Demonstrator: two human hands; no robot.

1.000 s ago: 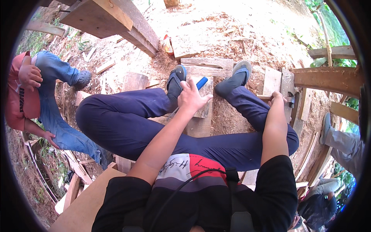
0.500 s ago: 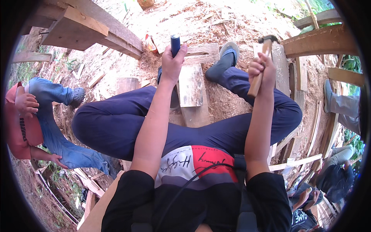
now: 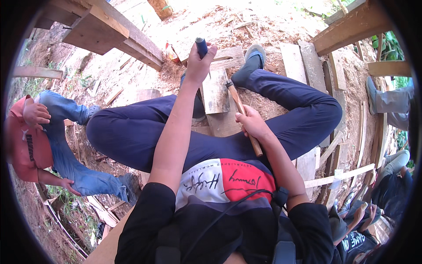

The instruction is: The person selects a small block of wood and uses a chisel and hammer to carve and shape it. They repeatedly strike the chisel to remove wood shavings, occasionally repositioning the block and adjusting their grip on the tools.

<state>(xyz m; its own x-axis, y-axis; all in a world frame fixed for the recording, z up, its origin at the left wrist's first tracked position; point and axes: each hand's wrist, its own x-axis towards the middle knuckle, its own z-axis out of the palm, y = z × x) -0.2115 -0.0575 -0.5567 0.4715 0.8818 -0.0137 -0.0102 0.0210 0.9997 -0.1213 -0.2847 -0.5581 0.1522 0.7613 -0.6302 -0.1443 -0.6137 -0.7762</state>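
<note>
One block [image 3: 216, 97]: lies over a plank [image 3: 223, 126].
One blue handle [image 3: 201, 47]: your left hand [image 3: 198, 67] has its fingers clamped round it, near the block's far left corner.
One hammer [image 3: 236, 98]: your right hand [image 3: 254, 122] has its fingers clamped on the shaft, right of the block, its head close to the block's right edge.
One foot [image 3: 251, 64]: yours, right of the block.

At six o'clock, the person wears a black T-shirt [image 3: 239, 226] with short sleeves [image 3: 145, 220], and its chest panel [image 3: 200, 174] is white toward nine o'clock and red toward three. Black straps [image 3: 285, 251] lie at five and seven o'clock, together with one thin cable [image 3: 223, 212]. The trousers [image 3: 132, 123] are navy; at one o'clock, a dark sock [image 3: 243, 77] fills a blue-strapped sandal [image 3: 262, 56].
</note>
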